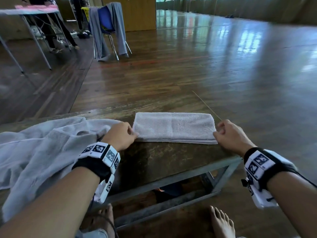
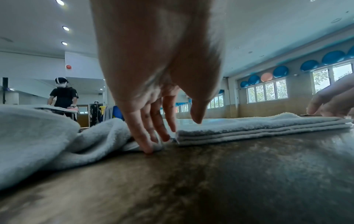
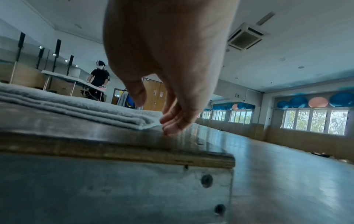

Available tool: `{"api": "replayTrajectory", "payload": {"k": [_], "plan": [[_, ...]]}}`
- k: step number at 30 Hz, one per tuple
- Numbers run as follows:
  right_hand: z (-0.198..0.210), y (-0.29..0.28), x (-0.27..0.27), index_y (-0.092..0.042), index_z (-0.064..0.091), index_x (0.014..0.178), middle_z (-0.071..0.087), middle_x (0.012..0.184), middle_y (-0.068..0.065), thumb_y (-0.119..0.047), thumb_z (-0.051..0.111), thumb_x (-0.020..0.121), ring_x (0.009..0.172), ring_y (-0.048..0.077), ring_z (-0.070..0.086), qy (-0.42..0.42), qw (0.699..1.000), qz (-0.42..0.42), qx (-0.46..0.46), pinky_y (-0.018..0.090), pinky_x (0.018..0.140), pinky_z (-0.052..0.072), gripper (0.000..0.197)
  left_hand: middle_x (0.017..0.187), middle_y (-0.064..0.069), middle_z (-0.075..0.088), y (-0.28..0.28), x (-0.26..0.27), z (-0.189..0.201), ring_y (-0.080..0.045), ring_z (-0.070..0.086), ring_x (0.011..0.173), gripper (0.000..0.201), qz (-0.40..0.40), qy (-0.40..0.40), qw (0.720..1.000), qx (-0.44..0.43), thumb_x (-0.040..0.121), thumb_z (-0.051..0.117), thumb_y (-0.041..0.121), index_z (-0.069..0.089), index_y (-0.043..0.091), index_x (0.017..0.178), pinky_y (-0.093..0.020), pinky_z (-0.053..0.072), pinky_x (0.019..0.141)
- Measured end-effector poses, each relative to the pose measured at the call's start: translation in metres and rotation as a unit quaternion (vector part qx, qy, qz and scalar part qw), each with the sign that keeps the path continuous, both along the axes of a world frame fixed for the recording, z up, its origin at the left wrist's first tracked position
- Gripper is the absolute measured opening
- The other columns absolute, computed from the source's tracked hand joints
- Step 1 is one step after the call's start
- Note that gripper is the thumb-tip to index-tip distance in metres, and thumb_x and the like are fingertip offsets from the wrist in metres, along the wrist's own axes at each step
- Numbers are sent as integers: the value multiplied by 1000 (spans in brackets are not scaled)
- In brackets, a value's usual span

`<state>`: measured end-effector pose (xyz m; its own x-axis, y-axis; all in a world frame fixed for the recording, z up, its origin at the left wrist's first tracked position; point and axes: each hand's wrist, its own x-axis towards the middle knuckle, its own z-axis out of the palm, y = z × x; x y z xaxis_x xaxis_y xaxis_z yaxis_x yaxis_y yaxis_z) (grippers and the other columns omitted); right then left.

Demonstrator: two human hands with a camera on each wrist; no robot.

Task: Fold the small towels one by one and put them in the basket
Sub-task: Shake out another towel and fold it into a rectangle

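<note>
now the folded towel [image 1: 174, 127] lies flat on the wooden surface [image 1: 164, 160], a hand at each end. left hand [image 1: 121, 135] and right hand [image 1: 231, 134] both touch its near corners with loosely bent fingers, gripping nothing. unfolded towels [image 1: 42, 143] are heaped to the left.

I can read no words, numbers or brand names anywhere here. The bands on my wrists [image 1: 101, 152] carry black-and-white square marker patterns, at lower left and lower right of the head view, but these are codes, not letters. On the blue chair [image 1: 106, 21] at upper left there is a yellow patch with dark marks, too blurred to make out. Papers on the wooden door [image 3: 156, 94] near the middle of the right wrist view are likewise too small.
</note>
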<state>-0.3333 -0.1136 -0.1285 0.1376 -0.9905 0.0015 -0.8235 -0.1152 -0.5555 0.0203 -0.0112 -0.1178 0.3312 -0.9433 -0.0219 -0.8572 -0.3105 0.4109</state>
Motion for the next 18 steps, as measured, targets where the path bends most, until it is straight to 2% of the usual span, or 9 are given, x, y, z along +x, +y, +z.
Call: {"api": "replayTrajectory", "payload": {"k": [2, 4, 8, 10, 12, 14, 15, 16, 18], "plan": [[2, -2, 4, -4, 64, 85, 66, 90, 14, -32, 61, 92, 87, 29, 60, 30, 999, -19, 26, 34, 74, 43, 29, 66, -6, 64, -6, -5, -3, -25, 64, 70, 42, 19, -17, 1000, 18, 93, 61, 42, 58, 8, 69, -36, 47, 65], [6, -1, 8, -9, 54, 66, 63, 87, 19, -39, 59, 93, 86, 35, 62, 61, 996, -26, 59, 36, 72, 47, 41, 63, -10, 62, -10, -8, -5, -27, 62, 66, 49, 40, -41, 998, 28, 93, 61, 43, 56, 6, 63, -36, 46, 64], [16, 2, 13, -9, 51, 60, 64, 85, 19, -25, 57, 88, 83, 36, 63, 54, 996, -35, 59, 41, 80, 55, 33, 54, -5, 52, -16, -12, -3, -22, 55, 54, 40, 79, -24, 997, 12, 87, 68, 30, 50, 8, 58, -31, 41, 53], [24, 2, 14, -6, 58, 60, 67, 84, 19, -25, 56, 85, 81, 35, 65, 38, 997, -46, 44, 43, 82, 57, 31, 46, -2, 40, -17, -12, 3, -21, 43, 43, 40, 99, -16, 995, -11, 82, 67, 18, 40, 10, 53, -28, 34, 46], [29, 3, 13, -6, 62, 64, 68, 86, 17, -28, 58, 83, 81, 34, 65, 40, 997, -52, 49, 43, 82, 57, 28, 47, -3, 39, -15, -13, 9, -20, 39, 42, 38, 118, -21, 993, -7, 79, 66, 14, 38, 11, 54, -26, 28, 43], [27, 7, 13, -9, 63, 70, 68, 91, 14, -31, 61, 81, 84, 32, 64, 86, 993, -45, 68, 43, 83, 57, 25, 61, -7, 49, -12, -18, 8, -22, 47, 51, 29, 120, -36, 992, 2, 80, 66, 15, 44, 9, 62, -29, 31, 45], [25, 9, 13, -11, 62, 76, 67, 96, 13, -33, 63, 81, 87, 32, 64, 117, 990, -40, 67, 44, 84, 56, 23, 74, -11, 55, -10, -21, 7, -25, 54, 64, 22, 111, -46, 993, -3, 81, 67, 18, 51, 9, 70, -33, 38, 51], [21, 10, 13, -13, 61, 85, 66, 104, 10, -36, 63, 82, 94, 31, 63, 142, 988, -34, 50, 45, 86, 55, 23, 89, -12, 58, -9, -24, 6, -28, 57, 83, 17, 88, -60, 994, -21, 83, 68, 20, 56, 9, 83, -38, 45, 62], [16, 12, 13, -17, 57, 110, 57, 120, 6, -38, 62, 87, 114, 28, 55, 139, 990, 10, -15, 44, 91, 50, 31, 114, -10, 56, -9, -32, 6, -30, 50, 111, 24, 6, -85, 994, -61, 87, 66, 25, 58, 13, 106, -43, 47, 86]]}}
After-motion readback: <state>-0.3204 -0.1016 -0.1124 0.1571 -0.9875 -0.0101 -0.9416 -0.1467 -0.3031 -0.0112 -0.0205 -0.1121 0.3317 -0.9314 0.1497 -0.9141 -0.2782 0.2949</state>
